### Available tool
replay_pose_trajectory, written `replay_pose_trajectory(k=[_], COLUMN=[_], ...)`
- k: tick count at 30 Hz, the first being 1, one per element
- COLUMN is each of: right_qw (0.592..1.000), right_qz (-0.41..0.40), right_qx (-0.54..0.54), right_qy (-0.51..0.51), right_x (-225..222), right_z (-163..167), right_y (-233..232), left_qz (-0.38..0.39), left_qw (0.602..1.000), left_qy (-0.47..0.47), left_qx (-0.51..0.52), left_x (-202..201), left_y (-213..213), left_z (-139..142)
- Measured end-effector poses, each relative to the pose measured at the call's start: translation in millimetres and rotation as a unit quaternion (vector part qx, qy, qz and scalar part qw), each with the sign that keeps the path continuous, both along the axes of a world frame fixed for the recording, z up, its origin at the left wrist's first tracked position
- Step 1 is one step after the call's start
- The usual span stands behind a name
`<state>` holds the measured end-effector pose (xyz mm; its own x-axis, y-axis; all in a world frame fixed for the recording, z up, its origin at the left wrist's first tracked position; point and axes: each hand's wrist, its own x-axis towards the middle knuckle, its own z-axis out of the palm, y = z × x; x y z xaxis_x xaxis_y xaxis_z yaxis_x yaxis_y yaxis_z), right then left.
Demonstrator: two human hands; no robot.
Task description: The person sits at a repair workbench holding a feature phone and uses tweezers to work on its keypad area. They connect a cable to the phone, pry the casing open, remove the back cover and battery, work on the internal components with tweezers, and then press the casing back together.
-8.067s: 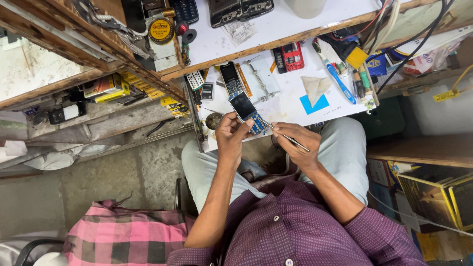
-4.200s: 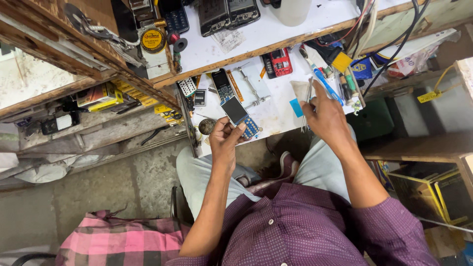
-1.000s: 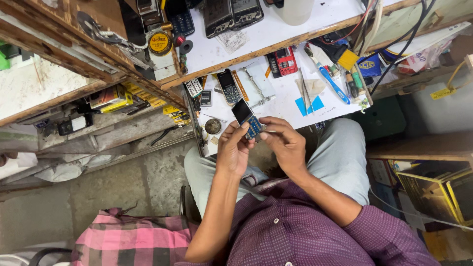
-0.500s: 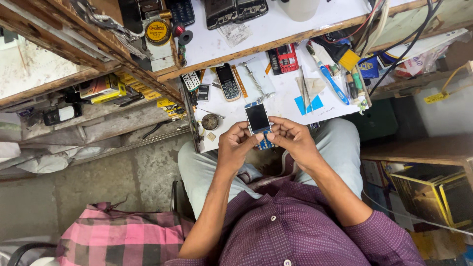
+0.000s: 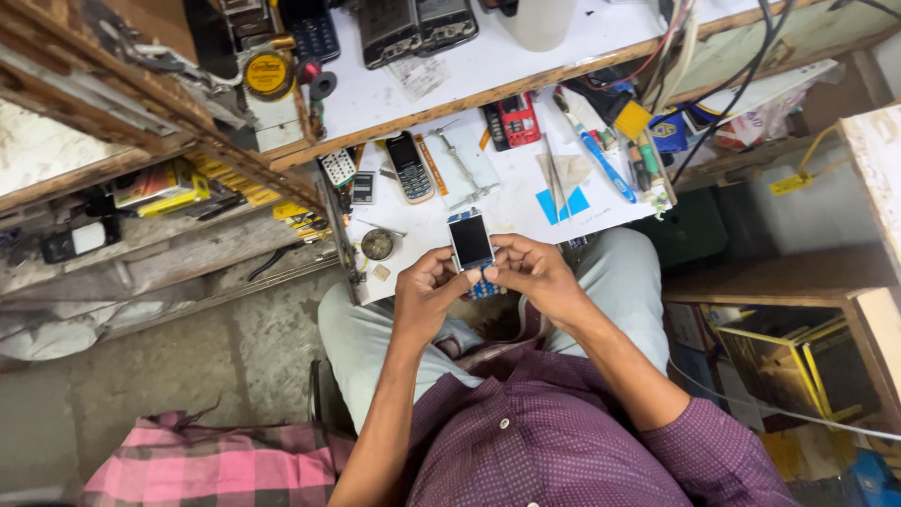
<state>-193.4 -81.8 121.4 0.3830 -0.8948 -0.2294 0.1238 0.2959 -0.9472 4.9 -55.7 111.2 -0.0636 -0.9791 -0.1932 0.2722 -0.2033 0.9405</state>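
Observation:
I hold a small blue keypad phone [image 5: 471,246] with a dark screen upright over my lap, at the front edge of the white worktop [image 5: 511,202]. My left hand [image 5: 427,293] grips its left side and lower body. My right hand [image 5: 533,272] pinches its right side, fingertips at the screen edge. The keypad end shows blue below my fingers. A second keypad phone [image 5: 410,166] lies flat on the worktop just beyond.
On the worktop lie tweezers [image 5: 554,178], a blue toothbrush [image 5: 601,161], a red phone part [image 5: 514,119], a round metal tin [image 5: 377,244] and a blue paper square [image 5: 563,204]. A yellow tape roll [image 5: 268,73] and dark phones [image 5: 413,28] sit on the upper shelf. Cables hang at right.
Earlier my right hand reached to the tools on the worktop, then came back. Now both hands hold the phone, turned upright with its screen facing me.

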Motion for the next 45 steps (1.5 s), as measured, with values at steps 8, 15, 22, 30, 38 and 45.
replay_pose_trajectory(k=[8, 15, 22, 30, 38, 45], right_qw=[1.000, 0.994, 0.928, 0.769, 0.757, 0.719], right_qz=[0.001, 0.017, -0.329, -0.384, -0.277, -0.289], right_qx=[-0.001, -0.045, -0.017, -0.330, -0.390, -0.402], right_qy=[0.030, 0.103, 0.172, 0.389, 0.445, 0.487], right_x=[5.7, -11.1, -63.6, -131.6, -115.7, -128.8], right_z=[3.9, -5.7, -27.6, 31.5, 72.5, 71.7], right_y=[7.8, 23.6, 46.3, -9.4, -103.0, -102.4], left_qz=[0.002, 0.023, 0.035, 0.042, 0.048, 0.044], left_qw=[0.997, 0.999, 0.999, 0.999, 0.998, 0.997], left_qy=[-0.070, -0.014, 0.015, -0.012, -0.025, -0.055], left_qx=[-0.020, -0.033, -0.020, -0.023, -0.028, -0.038], left_x=[5.2, 1.5, 11.8, 13.4, 14.8, 16.6], left_y=[11.4, 19.0, 15.1, 13.0, 10.4, 10.1], left_z=[-7.3, -20.1, -34.4, -37.1, -43.5, -45.5])
